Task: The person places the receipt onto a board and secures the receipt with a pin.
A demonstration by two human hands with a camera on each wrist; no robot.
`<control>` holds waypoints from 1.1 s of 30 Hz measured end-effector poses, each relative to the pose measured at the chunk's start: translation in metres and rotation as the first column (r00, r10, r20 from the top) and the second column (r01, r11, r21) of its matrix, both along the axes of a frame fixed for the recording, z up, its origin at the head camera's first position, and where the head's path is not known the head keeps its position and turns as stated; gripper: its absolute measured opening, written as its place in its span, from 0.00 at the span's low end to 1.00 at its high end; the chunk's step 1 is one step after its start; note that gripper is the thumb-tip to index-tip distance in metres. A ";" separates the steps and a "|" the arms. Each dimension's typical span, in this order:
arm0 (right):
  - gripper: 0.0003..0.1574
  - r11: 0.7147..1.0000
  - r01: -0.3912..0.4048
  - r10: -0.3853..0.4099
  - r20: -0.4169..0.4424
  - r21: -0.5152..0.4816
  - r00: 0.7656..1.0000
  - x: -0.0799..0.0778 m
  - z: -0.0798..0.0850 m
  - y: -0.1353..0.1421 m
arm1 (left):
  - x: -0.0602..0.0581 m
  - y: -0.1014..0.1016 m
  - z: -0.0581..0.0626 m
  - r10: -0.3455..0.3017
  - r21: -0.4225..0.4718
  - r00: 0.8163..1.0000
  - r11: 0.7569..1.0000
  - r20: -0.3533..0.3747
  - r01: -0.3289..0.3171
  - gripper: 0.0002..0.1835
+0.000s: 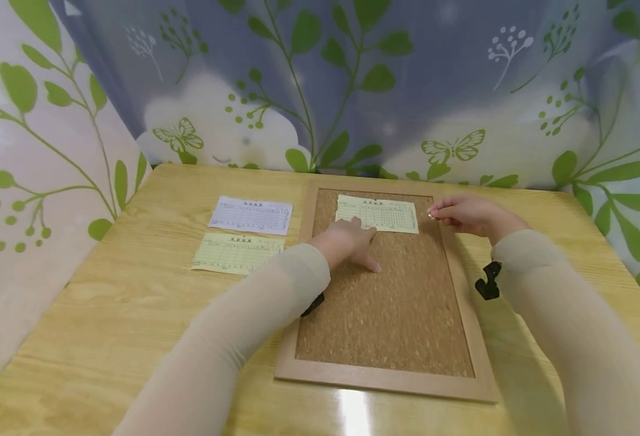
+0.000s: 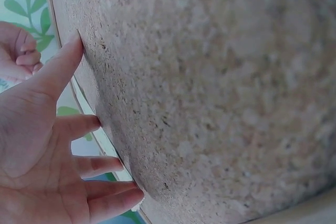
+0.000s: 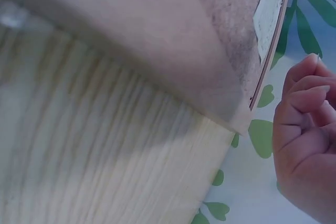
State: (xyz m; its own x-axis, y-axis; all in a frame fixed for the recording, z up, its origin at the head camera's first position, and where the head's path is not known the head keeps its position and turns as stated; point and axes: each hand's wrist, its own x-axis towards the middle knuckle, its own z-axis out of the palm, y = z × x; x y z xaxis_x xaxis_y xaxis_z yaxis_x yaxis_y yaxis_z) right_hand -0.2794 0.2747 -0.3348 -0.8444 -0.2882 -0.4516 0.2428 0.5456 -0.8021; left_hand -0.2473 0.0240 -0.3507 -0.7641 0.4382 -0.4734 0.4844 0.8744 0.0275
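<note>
While the framed cork board [image 1: 390, 315] lies flat on the wooden bench [image 1: 134, 315], a yellow slip [image 1: 387, 213] rests on the cork near its far end, well within the wooden frame [image 1: 390, 379] and slightly tilted. The slip carries a printed table; its wording is too small to read.

The left hand [image 1: 350, 241] lies over the lower left part of this slip. Its grip is wide, the fingers spread and nearly straight, with nothing held between them. The fingertips lie at the slip's lower edge, and the thumb extends to bare cork below it.

The right hand [image 1: 469, 213] is just beside the slip's right edge, above the right side of the frame. Its grip is closed to a pinch: thumb and forefinger hold a small shiny item [image 1: 430, 214], too small to identify with certainty. Whether that hand touches the board cannot be told.

Left of the board, two further slips lie flat on the bench: a lilac slip [image 1: 251, 216] and, just nearer the person, a second yellow slip [image 1: 237, 252], partly hidden by the left sleeve [image 1: 254, 315]. Behind the bench hangs a leaf-patterned covering [image 1: 352, 91].
</note>
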 end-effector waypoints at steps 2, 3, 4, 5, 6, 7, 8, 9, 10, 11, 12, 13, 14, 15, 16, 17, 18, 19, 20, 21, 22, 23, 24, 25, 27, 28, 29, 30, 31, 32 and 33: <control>0.16 1.000 -0.004 0.004 0.004 -0.008 1.000 0.001 -0.002 0.000 | 0.002 0.002 -0.003 -0.017 -0.010 1.000 1.000 -0.005 0.017 0.48; 0.16 1.000 -0.009 0.009 0.000 -0.014 1.000 0.000 -0.003 0.000 | 0.002 0.003 -0.003 -0.025 -0.015 1.000 1.000 -0.012 0.025 0.48; 0.15 1.000 -0.012 0.012 -0.005 -0.021 1.000 0.000 -0.003 -0.001 | 0.002 0.003 -0.004 -0.034 -0.022 0.999 0.999 -0.023 0.033 0.49; 0.15 1.000 -0.011 0.010 -0.010 -0.027 1.000 -0.001 -0.003 -0.001 | 0.002 0.004 -0.004 -0.037 -0.027 0.999 0.999 -0.033 0.037 0.49; 0.15 0.999 -0.007 0.007 -0.016 -0.031 1.000 -0.001 -0.003 -0.002 | 0.002 0.004 -0.004 -0.040 -0.032 0.998 0.999 -0.041 0.039 0.49; 0.15 0.999 -0.006 0.005 -0.021 -0.032 1.000 -0.002 -0.003 -0.003 | 0.001 0.005 -0.004 -0.041 -0.033 0.998 0.999 -0.049 0.040 0.49; 0.15 0.999 -0.003 0.003 -0.022 -0.032 1.000 -0.003 -0.003 -0.004 | 0.001 0.005 -0.004 -0.040 -0.035 0.998 0.999 -0.054 0.038 0.49; 0.16 1.000 -0.003 0.002 -0.022 -0.030 1.000 -0.004 -0.003 -0.005 | 0.001 0.005 -0.004 -0.039 -0.034 0.998 0.999 -0.054 0.037 0.49; 0.16 1.000 0.000 -0.001 -0.019 -0.028 1.000 -0.005 -0.003 -0.006 | 0.000 0.005 -0.003 -0.038 -0.033 0.998 0.999 -0.051 0.037 0.49; 0.17 1.000 0.000 -0.001 -0.018 -0.026 1.000 -0.006 -0.004 -0.006 | 0.000 0.005 -0.003 -0.038 -0.032 0.998 0.999 -0.047 0.036 0.49; 0.17 1.000 0.002 -0.003 -0.016 -0.024 1.000 -0.006 -0.004 -0.007 | 0.000 0.005 -0.003 -0.038 -0.030 0.998 0.999 -0.044 0.036 0.49; 0.16 1.000 0.002 -0.002 -0.014 -0.027 1.000 -0.007 -0.004 -0.008 | 0.000 0.005 -0.003 -0.038 -0.029 0.998 0.999 -0.042 0.037 0.49; 0.16 0.999 0.003 -0.004 -0.012 -0.032 1.000 -0.008 -0.004 -0.008 | 0.000 0.005 -0.003 -0.040 -0.030 0.998 0.999 -0.042 0.038 0.49; 0.15 0.999 0.002 -0.002 -0.011 -0.036 1.000 -0.009 -0.004 -0.009 | 0.000 0.005 -0.003 -0.039 -0.028 0.998 0.999 -0.041 0.038 0.49; 0.15 0.999 0.006 -0.006 -0.007 -0.042 1.000 -0.010 -0.004 -0.010 | -0.001 0.004 -0.003 -0.038 -0.026 0.998 0.999 -0.041 0.037 0.49; 0.14 0.999 0.007 -0.007 -0.004 -0.046 1.000 -0.011 -0.004 -0.010 | -0.001 0.004 -0.003 -0.037 -0.026 0.998 0.999 -0.041 0.036 0.49; 0.14 0.999 0.008 -0.008 0.000 -0.051 1.000 -0.012 -0.004 -0.011 | -0.001 0.004 -0.003 -0.035 -0.024 0.999 0.999 -0.040 0.034 0.49; 0.15 0.998 0.008 -0.008 0.001 -0.055 1.000 -0.013 -0.004 -0.012 | -0.001 0.004 -0.003 -0.031 -0.023 0.999 0.999 -0.039 0.031 0.49; 0.16 0.999 0.007 -0.007 0.000 -0.054 1.000 -0.014 -0.003 -0.013 | -0.001 0.003 -0.003 -0.028 -0.021 0.999 0.999 -0.037 0.027 0.49; 0.17 0.999 0.004 -0.004 0.000 -0.053 1.000 -0.015 -0.003 -0.014 | -0.001 0.003 -0.003 -0.023 -0.019 0.999 1.000 -0.034 0.023 0.49; 0.17 0.999 0.006 -0.006 -0.001 -0.052 1.000 -0.016 -0.003 -0.015 | -0.001 0.003 -0.003 -0.021 -0.021 0.999 1.000 -0.031 0.021 0.49; 0.18 0.999 0.004 -0.004 -0.004 -0.052 1.000 -0.016 -0.004 -0.016 | -0.001 0.003 -0.003 -0.020 -0.022 0.999 1.000 -0.028 0.019 0.49; 0.18 0.999 0.002 -0.003 -0.008 -0.053 1.000 -0.017 -0.004 -0.017 | -0.001 0.003 -0.003 -0.019 -0.024 0.999 1.000 -0.027 0.019 0.49; 0.18 0.998 0.005 -0.005 -0.009 -0.057 1.000 -0.018 -0.004 -0.018 | -0.001 0.003 -0.004 -0.019 -0.026 0.999 1.000 -0.026 0.018 0.49; 0.17 0.998 0.011 -0.012 -0.007 -0.066 1.000 -0.020 -0.004 -0.020 | -0.001 0.003 -0.004 -0.020 -0.030 0.999 0.999 -0.025 0.020 0.49; 0.16 0.997 0.016 -0.017 -0.006 -0.072 1.000 -0.020 -0.004 -0.022 | -0.001 0.003 -0.004 -0.022 -0.032 0.999 0.999 -0.026 0.021 0.49; 0.15 0.997 0.022 -0.023 -0.006 -0.077 1.000 -0.021 -0.004 -0.023 | -0.001 0.003 -0.004 -0.022 -0.032 0.999 0.999 -0.027 0.021 0.49; 0.15 0.996 0.026 -0.027 -0.006 -0.081 1.000 -0.022 -0.004 -0.023 | 0.000 0.003 -0.004 -0.023 -0.033 0.999 0.999 -0.029 0.022 0.49; 0.16 0.996 0.034 -0.035 -0.006 -0.084 0.999 -0.023 -0.004 -0.024 | 0.000 0.003 -0.004 -0.023 -0.033 0.999 0.999 -0.030 0.022 0.49; 0.16 0.996 0.036 -0.037 -0.009 -0.083 0.999 -0.023 -0.004 -0.025 | 0.000 0.003 -0.004 -0.024 -0.033 0.999 0.999 -0.030 0.022 0.49; 0.17 0.996 0.036 -0.037 -0.011 -0.081 0.999 -0.024 -0.004 -0.026 | 0.000 0.003 -0.004 -0.024 -0.034 0.999 0.999 -0.030 0.023 0.49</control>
State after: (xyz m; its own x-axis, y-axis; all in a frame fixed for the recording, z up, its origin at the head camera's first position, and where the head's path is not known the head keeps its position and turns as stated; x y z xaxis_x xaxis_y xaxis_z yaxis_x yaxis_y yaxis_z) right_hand -0.3036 0.2483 -0.3391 -0.8605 -0.2916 -0.4178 0.2515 0.4701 -0.8460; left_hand -0.2476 0.0274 -0.3547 -0.7680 0.4407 -0.4648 0.5052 0.8628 -0.0166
